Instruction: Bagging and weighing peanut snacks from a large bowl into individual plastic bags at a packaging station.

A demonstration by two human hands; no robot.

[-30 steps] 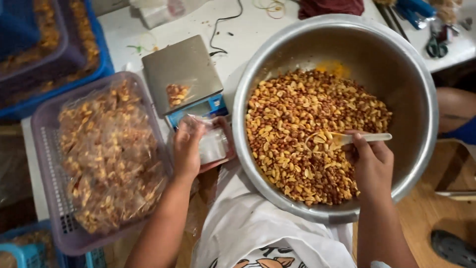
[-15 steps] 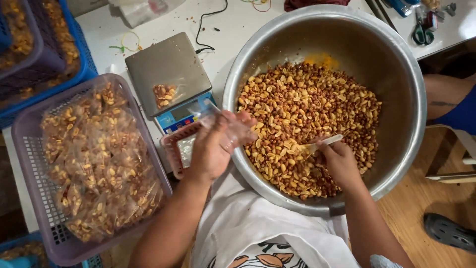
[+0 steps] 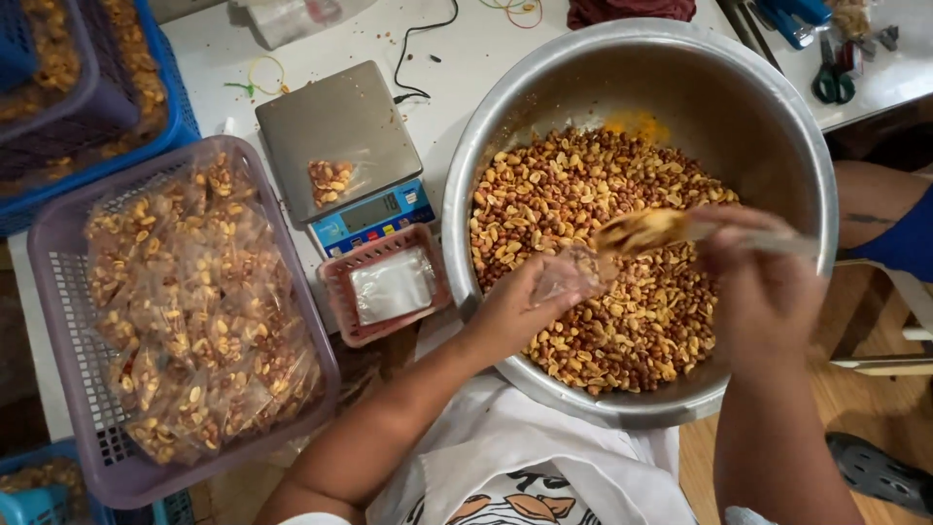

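A big steel bowl (image 3: 777, 126) holds a heap of roasted peanuts (image 3: 583, 194). Over the nuts my left hand (image 3: 515, 311) grips a small clear plastic bag (image 3: 569, 274) by its mouth. My right hand (image 3: 763, 292) holds a white spoon (image 3: 646, 230), blurred, loaded with nuts and tipped at the bag's mouth. Left of the bowl stands a grey kitchen scale (image 3: 335, 136) with one small filled bag (image 3: 330, 182) on its plate.
A small pink basket (image 3: 335, 301) of empty clear bags sits below the scale. A purple basket (image 3: 58, 321) at the left is piled with filled nut bags. Blue crates (image 3: 165, 107) stand at the far left. Scissors (image 3: 834, 80) and a cable lie on the white table.
My left hand took a bag from the pink basket and carried it right, over the bowl. My right hand lifted a spoonful of nuts up to the bag's mouth.
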